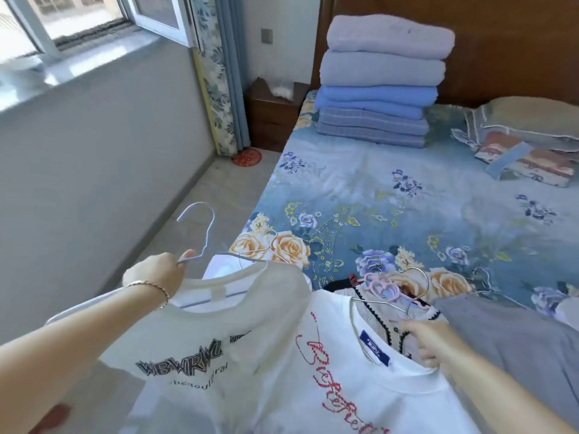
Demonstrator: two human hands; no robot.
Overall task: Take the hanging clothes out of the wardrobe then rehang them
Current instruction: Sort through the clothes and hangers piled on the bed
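Note:
My left hand [158,274] grips the neck of a pale blue hanger [200,225] that carries a white T-shirt with black lettering [200,349], held up over the near corner of the bed. My right hand [430,341] holds the collar of a second white T-shirt with red script [332,380], which sits on a silver wire hanger [416,285]. Under it lie a beige cardigan with black trim [380,314] on a pink hanger [383,285] and a grey garment [513,336], all resting on the bed. The wardrobe is out of view.
The bed has a blue floral sheet [407,198]. A stack of folded blue blankets [379,83] stands against the wooden headboard, pillows [526,142] to the right. A dark nightstand [275,114], curtain [219,73] and window wall lie left, with bare floor [200,202] between.

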